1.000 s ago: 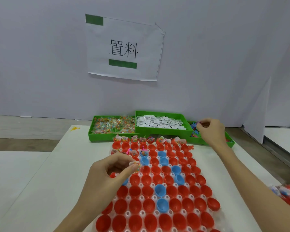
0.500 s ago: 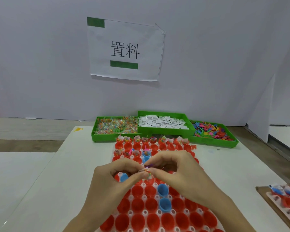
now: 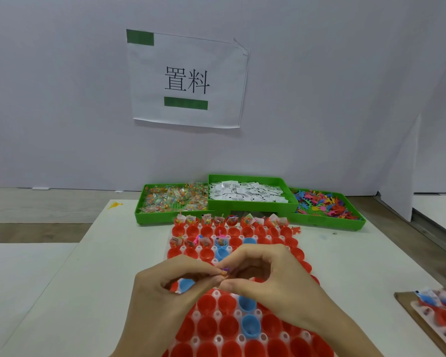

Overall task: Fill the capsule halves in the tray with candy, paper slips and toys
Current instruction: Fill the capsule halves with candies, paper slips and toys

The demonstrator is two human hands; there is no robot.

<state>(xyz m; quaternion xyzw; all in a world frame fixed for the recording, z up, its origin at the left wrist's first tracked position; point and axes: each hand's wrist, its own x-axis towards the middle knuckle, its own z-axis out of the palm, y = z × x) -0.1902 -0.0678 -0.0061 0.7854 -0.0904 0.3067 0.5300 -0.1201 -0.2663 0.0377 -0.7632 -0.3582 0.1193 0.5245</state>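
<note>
Red and blue plastic capsule halves: seated in a clear tray on the white counter.
Filled: only the far row and part of the third row.
Left: most halves lie empty.
Left hand: fingertips pinched on a small item.
Right hand: pinched on the same tiny coloured toy, above the tray's middle.

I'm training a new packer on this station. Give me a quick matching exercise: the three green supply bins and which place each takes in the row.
Things:
1. candy bin
2. paper slip bin
3. toy bin

Places:
A. middle of the row
B. right end
C. left end

Pairs: 1-C, 2-A, 3-B
</note>
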